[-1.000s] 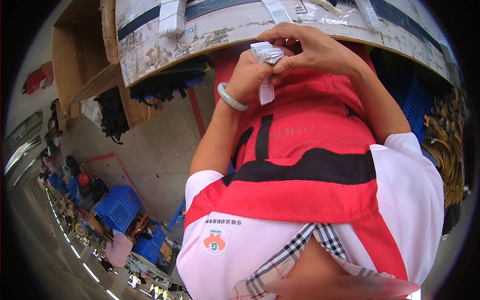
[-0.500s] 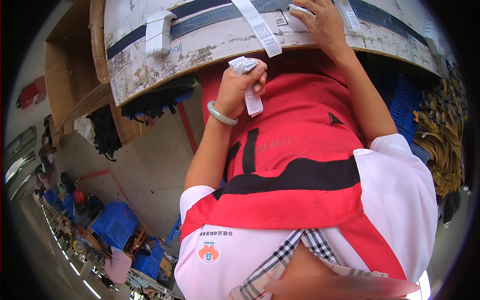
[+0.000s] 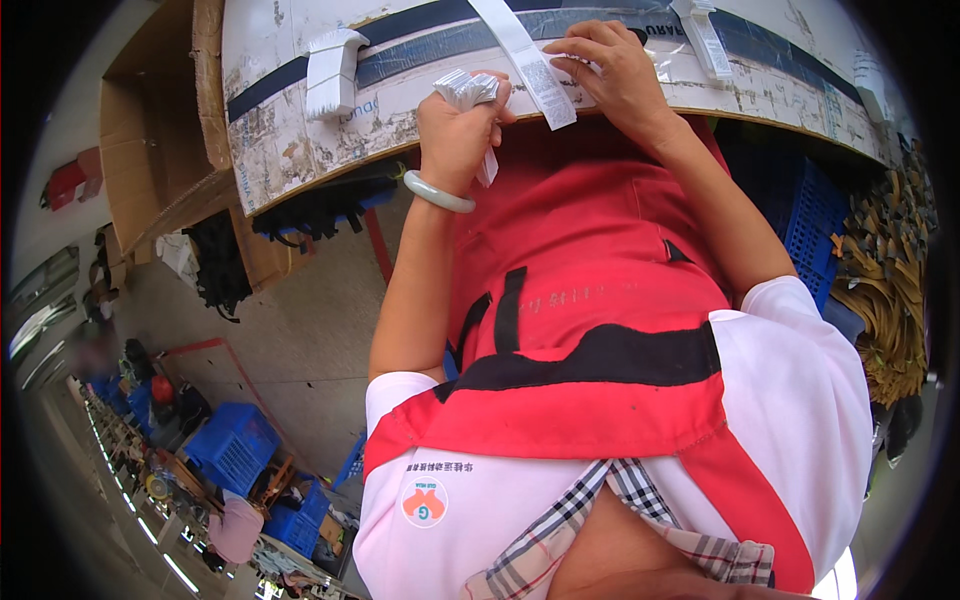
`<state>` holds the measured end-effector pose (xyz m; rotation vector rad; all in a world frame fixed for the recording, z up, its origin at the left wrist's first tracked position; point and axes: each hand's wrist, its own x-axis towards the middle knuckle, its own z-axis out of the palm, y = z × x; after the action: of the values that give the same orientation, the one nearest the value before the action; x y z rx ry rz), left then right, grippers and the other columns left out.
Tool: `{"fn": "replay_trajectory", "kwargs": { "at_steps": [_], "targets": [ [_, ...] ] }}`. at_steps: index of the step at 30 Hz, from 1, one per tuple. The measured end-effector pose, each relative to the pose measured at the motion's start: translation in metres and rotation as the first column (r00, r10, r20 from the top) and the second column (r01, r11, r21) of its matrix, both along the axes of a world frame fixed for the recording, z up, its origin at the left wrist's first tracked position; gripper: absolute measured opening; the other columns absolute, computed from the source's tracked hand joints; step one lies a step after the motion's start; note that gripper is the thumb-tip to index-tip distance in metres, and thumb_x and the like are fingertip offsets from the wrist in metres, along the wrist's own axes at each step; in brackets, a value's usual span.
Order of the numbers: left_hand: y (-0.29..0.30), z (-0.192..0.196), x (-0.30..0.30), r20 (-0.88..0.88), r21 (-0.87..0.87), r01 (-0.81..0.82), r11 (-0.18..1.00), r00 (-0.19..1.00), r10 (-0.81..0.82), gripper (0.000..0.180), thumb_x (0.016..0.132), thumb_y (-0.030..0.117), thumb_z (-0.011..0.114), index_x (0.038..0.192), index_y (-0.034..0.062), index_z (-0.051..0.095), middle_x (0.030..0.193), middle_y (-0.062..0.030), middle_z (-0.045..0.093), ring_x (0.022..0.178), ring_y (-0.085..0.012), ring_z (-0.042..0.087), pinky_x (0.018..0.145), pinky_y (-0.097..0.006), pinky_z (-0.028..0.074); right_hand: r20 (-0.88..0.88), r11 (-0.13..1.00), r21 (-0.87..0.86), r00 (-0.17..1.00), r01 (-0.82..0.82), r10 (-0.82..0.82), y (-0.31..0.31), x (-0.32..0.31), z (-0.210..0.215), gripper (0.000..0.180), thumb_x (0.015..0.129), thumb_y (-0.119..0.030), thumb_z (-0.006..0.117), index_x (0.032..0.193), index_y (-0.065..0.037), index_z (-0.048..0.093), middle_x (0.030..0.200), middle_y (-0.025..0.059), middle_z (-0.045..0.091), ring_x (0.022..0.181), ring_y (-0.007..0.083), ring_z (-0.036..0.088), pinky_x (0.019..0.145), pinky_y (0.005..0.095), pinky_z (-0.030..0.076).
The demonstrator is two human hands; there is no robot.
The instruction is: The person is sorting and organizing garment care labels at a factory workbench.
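Observation:
My left hand (image 3: 458, 138), with a pale bangle (image 3: 438, 192) on its wrist, is closed around a bundle of folded white labels (image 3: 466, 90). A loose end of the bundle hangs below the fist. My right hand (image 3: 615, 85) is over the table edge with its fingers bent and apart. Its fingertips are at the right side of a long strip of white printed labels (image 3: 530, 70); whether they touch it I cannot tell. A stack of white labels (image 3: 332, 75) lies to the left, and another label stack (image 3: 706, 42) lies right of my right hand.
The worn white tabletop (image 3: 275, 150) has dark blue tape bands across it. An open cardboard box (image 3: 155, 130) stands at its left. Below the right side are a blue crate (image 3: 808, 225) and a pile of tan strips (image 3: 880, 300). Another blue crate (image 3: 232, 445) sits farther off.
My left hand has risen toward the table with its bundle. My right hand has moved left and down to the middle label strip; the white item seen at its fingers earlier no longer shows there.

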<state>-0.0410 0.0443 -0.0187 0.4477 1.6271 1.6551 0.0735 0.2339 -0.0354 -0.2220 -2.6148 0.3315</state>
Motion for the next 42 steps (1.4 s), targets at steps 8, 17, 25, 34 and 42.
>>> {"fn": "replay_trajectory", "kwargs": {
  "at_steps": [8, 17, 25, 34, 42],
  "targets": [
    [-0.003, -0.009, 0.005, -0.063, 0.013, -0.028, 1.000, 0.998, 0.029, 0.014, 0.087, 0.008, 0.071, 0.098, 0.0003, 0.070, 0.071, -0.0027, 0.065, 0.056, -0.0062, 0.055, 0.049, -0.019, 0.041, -0.110, 0.973, -0.211, 0.991, -0.091, 0.069, -0.001, -0.033, -0.011, 0.012, 0.076, -0.018, 0.074, 0.086, -0.011, 0.073, 0.094, 0.0096, 0.062, 0.089, 0.0291, 0.058, 0.079, 0.0401, 0.047],
    [-0.015, -0.007, 0.005, -0.419, 0.136, -0.023, 0.990, 0.905, 0.079, 0.015, 0.080, -0.002, 0.071, 0.095, 0.0006, 0.070, 0.079, -0.0012, 0.067, 0.073, -0.0093, 0.061, 0.066, -0.023, 0.049, -0.053, 0.733, -0.639, 0.964, -0.234, 0.261, -0.029, -0.006, 0.041, 0.021, 0.088, -0.016, 0.070, 0.106, -0.007, 0.070, 0.100, 0.0020, 0.064, 0.087, 0.0116, 0.061, 0.079, 0.0243, 0.049],
    [-0.022, 0.001, 0.014, -0.239, 0.208, 0.003, 0.978, 0.970, 0.048, 0.015, 0.084, 0.002, 0.070, 0.099, -0.0014, 0.070, 0.075, -0.0025, 0.066, 0.064, -0.0068, 0.059, 0.056, -0.020, 0.045, 0.011, 0.445, -0.885, 0.949, -0.137, 0.314, -0.031, 0.002, 0.039, 0.020, 0.090, -0.018, 0.069, 0.101, -0.001, 0.068, 0.082, 0.0015, 0.066, 0.073, 0.0073, 0.059, 0.064, 0.0203, 0.047],
    [-0.027, -0.007, 0.017, -0.363, 0.187, -0.003, 0.982, 0.929, 0.071, 0.016, 0.082, -0.001, 0.069, 0.098, -0.0009, 0.069, 0.079, -0.0030, 0.066, 0.070, -0.0083, 0.061, 0.063, -0.022, 0.048, -0.022, 0.587, -0.775, 0.939, -0.234, 0.344, -0.035, 0.003, 0.044, 0.020, 0.090, -0.019, 0.069, 0.098, -0.001, 0.068, 0.081, 0.0025, 0.067, 0.075, 0.0083, 0.060, 0.067, 0.0216, 0.049],
    [-0.026, -0.006, 0.023, -0.298, 0.202, -0.005, 0.979, 0.952, 0.066, 0.013, 0.084, 0.002, 0.071, 0.097, -0.0008, 0.070, 0.075, -0.0009, 0.065, 0.067, -0.0064, 0.059, 0.058, -0.020, 0.046, 0.009, 0.604, -0.767, 0.937, -0.217, 0.349, -0.035, 0.005, 0.043, 0.021, 0.090, -0.019, 0.069, 0.099, 0.000, 0.068, 0.084, 0.0048, 0.068, 0.077, 0.0102, 0.063, 0.072, 0.0226, 0.051]
  ]
}}
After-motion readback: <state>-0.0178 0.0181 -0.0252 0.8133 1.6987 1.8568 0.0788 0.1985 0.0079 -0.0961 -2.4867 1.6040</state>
